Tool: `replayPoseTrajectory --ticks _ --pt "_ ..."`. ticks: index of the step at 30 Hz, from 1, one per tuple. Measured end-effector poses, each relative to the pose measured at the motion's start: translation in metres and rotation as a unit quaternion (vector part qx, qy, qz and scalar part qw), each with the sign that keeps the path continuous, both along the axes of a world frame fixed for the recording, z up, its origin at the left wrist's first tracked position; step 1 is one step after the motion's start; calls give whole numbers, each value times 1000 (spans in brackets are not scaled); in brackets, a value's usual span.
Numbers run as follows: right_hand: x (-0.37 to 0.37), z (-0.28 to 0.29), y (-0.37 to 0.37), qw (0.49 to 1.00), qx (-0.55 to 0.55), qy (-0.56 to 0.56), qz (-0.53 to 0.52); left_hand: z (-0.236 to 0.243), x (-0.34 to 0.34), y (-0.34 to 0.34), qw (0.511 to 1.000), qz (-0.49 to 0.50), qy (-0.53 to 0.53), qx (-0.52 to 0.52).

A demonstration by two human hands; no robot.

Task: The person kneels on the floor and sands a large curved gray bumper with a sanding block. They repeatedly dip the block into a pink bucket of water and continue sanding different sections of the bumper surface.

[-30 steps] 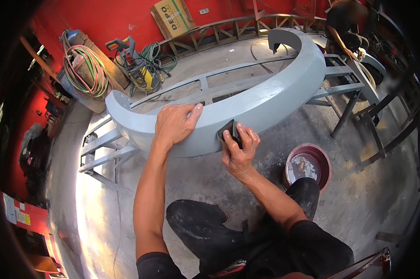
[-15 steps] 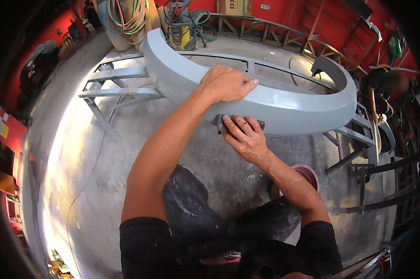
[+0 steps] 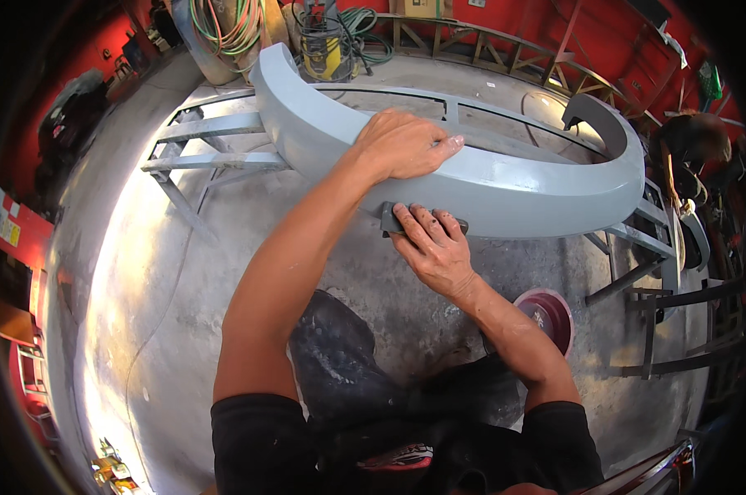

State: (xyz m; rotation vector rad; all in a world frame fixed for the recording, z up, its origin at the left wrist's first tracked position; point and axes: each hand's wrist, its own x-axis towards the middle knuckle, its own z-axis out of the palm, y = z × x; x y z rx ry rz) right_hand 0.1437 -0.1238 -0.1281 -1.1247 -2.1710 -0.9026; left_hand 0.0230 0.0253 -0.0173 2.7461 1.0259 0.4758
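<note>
A long curved grey car bumper (image 3: 521, 194) spans the middle of the view, resting on a metal stand (image 3: 216, 162). My left hand (image 3: 406, 144) lies over its upper edge, fingers curled over the far side and partly hidden, thumb pointing right. Just below, my right hand (image 3: 437, 252) presses a dark, flat sanding pad (image 3: 387, 219) against the bumper's lower near face. The fingers lie over the pad and cover most of it; dark specks show on the nails.
A pinkish-red basin (image 3: 559, 318) stands on the concrete floor by my right forearm. Behind the bumper are coiled hoses (image 3: 224, 29) and a yellow-and-black machine (image 3: 319, 54). Curved dark frames (image 3: 686, 297) are at the right, and a wooden truss (image 3: 488, 54) runs along the red wall.
My right hand and the pad have shifted very slightly left along the bumper. The left hand stays in place on the upper edge. The view has moved a little, showing more of the basin.
</note>
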Motion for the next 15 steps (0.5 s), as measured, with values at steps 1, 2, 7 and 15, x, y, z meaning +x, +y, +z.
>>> replayPoseTrajectory --ticks 1,2,7,15 --pt "19 4 -8 1000 3 -9 -3 -1 -4 0 1000 7 12 -10" --pt "49 5 -17 1000 5 -24 -10 1 -6 -1 1000 10 18 -20" --pt "169 -11 -43 997 43 -40 -45 8 0 -5 1000 1 11 -27" --pt "-1 21 11 1000 8 6 23 1 -7 0 1000 -4 5 -9"
